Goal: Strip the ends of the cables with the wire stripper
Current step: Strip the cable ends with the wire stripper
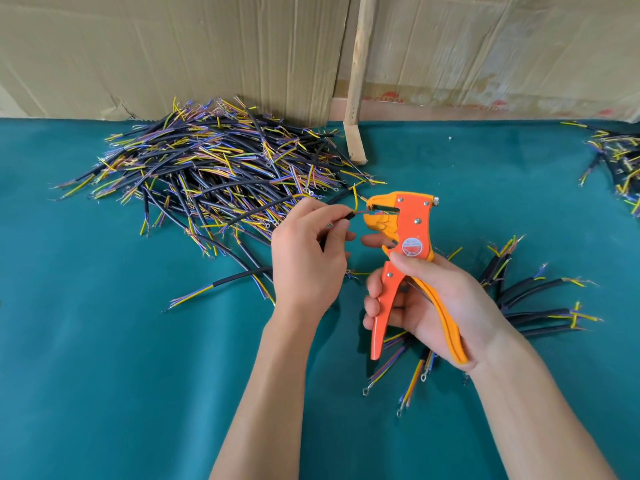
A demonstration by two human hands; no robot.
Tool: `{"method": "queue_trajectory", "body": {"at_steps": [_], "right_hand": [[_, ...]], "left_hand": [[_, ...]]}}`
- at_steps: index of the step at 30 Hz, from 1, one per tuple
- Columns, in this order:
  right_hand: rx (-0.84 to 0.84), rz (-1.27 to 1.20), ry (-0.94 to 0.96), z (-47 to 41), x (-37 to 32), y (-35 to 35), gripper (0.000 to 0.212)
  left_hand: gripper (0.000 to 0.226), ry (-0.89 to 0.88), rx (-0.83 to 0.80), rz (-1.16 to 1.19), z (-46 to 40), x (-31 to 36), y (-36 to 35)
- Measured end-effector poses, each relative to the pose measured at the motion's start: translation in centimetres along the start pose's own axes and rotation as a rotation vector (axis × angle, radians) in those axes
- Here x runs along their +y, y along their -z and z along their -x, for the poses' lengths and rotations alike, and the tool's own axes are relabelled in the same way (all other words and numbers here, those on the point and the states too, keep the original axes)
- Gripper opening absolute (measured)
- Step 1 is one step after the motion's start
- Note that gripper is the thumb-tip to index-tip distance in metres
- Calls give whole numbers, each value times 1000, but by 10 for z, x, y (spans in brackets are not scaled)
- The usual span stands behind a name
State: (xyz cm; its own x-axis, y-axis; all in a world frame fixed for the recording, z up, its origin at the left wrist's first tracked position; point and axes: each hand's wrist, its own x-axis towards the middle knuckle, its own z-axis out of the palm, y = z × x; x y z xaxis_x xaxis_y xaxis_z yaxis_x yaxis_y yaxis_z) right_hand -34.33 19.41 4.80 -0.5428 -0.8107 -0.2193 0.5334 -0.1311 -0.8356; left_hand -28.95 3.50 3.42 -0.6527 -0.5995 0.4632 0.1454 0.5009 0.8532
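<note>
A: The left hand (pixel 308 251) pinches the cable (pixel 277 206) just left of the wire stripper (pixel 403 244); the right hand (pixel 436 303) grips its handles.
B: Seat the thin wire squarely in the jaws, then squeeze steadily.

Your table's teal cloth (pixel 104 341) carries a big cable heap (pixel 214 161), smaller cable bunches (pixel 540 299) right, and a wooden strip (pixel 356 143).
</note>
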Motion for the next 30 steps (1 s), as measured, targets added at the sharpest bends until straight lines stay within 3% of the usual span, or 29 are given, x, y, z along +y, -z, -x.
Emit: {"method": "queue_trajectory", "body": {"at_steps": [25, 30], "right_hand": [[102, 57, 13, -4, 6, -6, 37], [103, 51, 22, -3, 6, -7, 27]], "left_hand": [[17, -21, -2, -78, 2, 4, -2], [16, -46, 0, -107, 2, 4, -2]]}}
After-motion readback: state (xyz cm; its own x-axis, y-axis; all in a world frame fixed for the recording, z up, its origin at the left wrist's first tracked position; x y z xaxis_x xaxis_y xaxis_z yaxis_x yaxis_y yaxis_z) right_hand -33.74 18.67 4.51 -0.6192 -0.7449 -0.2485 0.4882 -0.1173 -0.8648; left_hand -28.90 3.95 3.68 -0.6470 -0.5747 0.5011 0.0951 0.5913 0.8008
